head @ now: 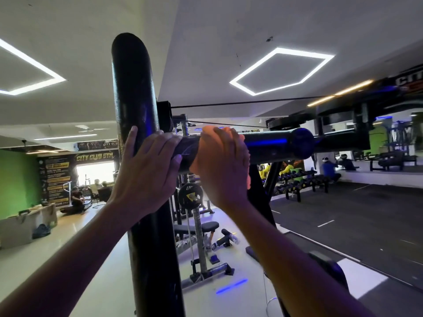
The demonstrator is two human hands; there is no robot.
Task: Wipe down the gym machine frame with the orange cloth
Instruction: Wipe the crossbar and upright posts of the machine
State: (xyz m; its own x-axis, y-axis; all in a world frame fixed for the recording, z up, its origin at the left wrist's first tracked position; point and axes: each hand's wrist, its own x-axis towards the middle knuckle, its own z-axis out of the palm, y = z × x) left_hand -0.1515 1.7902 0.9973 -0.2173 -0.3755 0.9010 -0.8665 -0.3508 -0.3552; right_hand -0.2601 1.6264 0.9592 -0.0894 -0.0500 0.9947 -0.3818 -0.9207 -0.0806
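The gym machine frame is black: a thick upright post (132,88) with a rounded top, and a horizontal bar (270,143) running right from it at head height. My left hand (146,170) sits at the joint, thumb up along the post and fingers curled over the bar. Just to its right, my right hand (224,165) grips the orange cloth (197,161), which is wrapped over the bar. The cloth shows at the hand's left edge and below the palm. The rest of it is hidden under the hand.
Two thin cables (240,102) run rightward above the bar. Below stand a weight plate (190,195), a bench (201,227) and a dumbbell rack (297,181). People sit at the far left (77,200), and one person in blue (329,168) is at the right by the mirror. Cardboard boxes (18,227) stand at the left.
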